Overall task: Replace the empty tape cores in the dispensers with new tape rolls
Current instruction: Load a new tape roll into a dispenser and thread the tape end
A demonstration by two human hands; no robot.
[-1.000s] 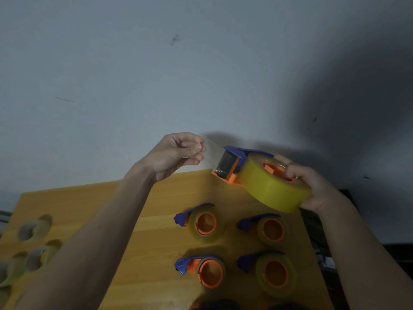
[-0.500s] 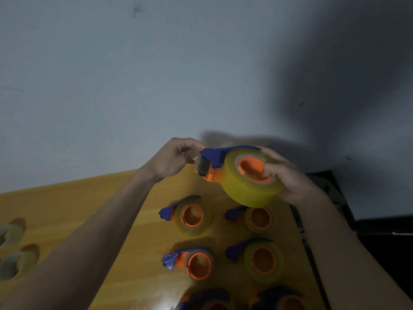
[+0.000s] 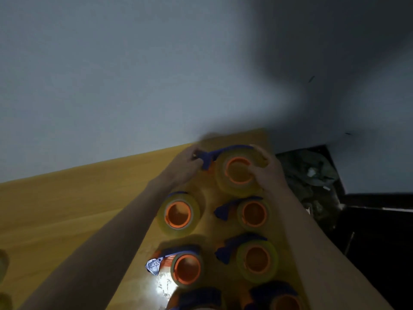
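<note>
Both hands grasping the loaded tape dispenser point(image 3: 237, 168), left hand point(image 3: 185, 163) at its blue nose, right hand point(image 3: 267, 173) round the roll; setting it down top-right of the desk point(image 3: 78, 198), then I'd let go.

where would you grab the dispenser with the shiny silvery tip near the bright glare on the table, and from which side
Take that dispenser by the rim of its tape roll, coming from above. It lies flat with the orange core facing up, so the round outer edge offers opposing sides to pinch. Probably avoid the left end: the silvery tip looks like the cutter, and the left forearm crowds that side.
</note>
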